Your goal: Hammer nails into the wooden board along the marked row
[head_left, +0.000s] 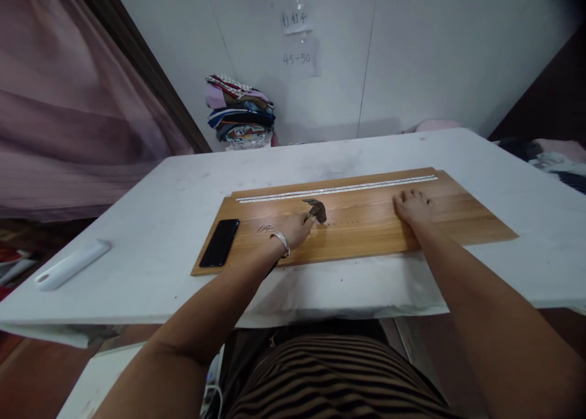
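A long wooden board (471,221) lies on the white table (174,181). My left hand (295,229), with a silver bracelet on the wrist, is closed round the handle of a hammer (317,210) whose dark head rests on the board beside a row of small nails (341,224). My right hand (413,207) lies flat on the board to the right, fingers spread, holding nothing. A few loose nails (265,228) lie just left of my left hand. A pale metal strip (336,189) runs along the board's far edge.
A black phone (220,242) rests on the board's left end. A white handle-shaped object (71,265) lies near the table's left edge. Folded cloths (240,114) are stacked against the white wall behind. A pink curtain (68,102) hangs at left.
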### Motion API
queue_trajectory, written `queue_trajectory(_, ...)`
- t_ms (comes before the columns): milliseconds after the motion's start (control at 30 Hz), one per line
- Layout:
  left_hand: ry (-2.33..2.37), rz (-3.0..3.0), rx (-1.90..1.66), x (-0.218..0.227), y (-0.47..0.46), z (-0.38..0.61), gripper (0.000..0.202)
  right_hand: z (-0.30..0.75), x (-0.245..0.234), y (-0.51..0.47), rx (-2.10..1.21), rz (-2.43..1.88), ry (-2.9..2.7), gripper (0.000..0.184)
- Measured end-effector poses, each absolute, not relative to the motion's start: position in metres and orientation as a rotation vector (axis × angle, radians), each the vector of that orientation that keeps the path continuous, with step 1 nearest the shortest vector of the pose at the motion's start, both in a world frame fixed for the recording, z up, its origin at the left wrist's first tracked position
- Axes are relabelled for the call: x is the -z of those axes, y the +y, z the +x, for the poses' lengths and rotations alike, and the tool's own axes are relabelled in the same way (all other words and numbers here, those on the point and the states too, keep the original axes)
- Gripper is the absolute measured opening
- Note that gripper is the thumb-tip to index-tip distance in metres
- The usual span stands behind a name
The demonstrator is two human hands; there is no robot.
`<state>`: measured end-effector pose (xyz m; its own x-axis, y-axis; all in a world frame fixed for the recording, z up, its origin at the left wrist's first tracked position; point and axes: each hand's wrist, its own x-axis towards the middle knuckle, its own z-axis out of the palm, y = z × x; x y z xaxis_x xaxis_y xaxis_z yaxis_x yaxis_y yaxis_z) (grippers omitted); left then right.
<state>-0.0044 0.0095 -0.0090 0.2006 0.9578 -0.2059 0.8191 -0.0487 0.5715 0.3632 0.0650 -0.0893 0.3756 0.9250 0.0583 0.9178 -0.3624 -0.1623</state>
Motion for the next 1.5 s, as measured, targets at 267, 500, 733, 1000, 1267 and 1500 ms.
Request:
queue_trajectory(267,1.659,1.867,-0.334,0.003,0.011,-0.005,0.039,0.366,0.093,0.067,-0.054,-2.445,-1.663,0.060)
queue_trajectory(500,1.665,1.902,-0.274,0.008,0.011,-0.004,0.039,0.366,0.095,0.067,-0.038,-2.456,-1.656,0.059)
queue_trajectory(733,1.696,1.887,-0.272,0.003,0.009,-0.003,0.041,0.366,0.094,0.067,-0.031,-2.449,-1.673,0.061)
queue_trajectory(1000,1.674,1.888,-0.273,0.005,0.009,-0.001,0.037,0.366,0.095,0.067,-0.048,-2.456,-1.690,0.060)
queue_trajectory(1267,1.648,1.846,-0.312,0.001,0.008,-0.002,0.036,0.367,0.087,0.068,-0.182,-2.473,-1.759,0.057)
queue_trajectory(1500,1.676,1.888,-0.298,0.003,0.011,-0.004,0.038,0.307,0.090,0.060,-0.131,-1.942,-2.253,0.056)
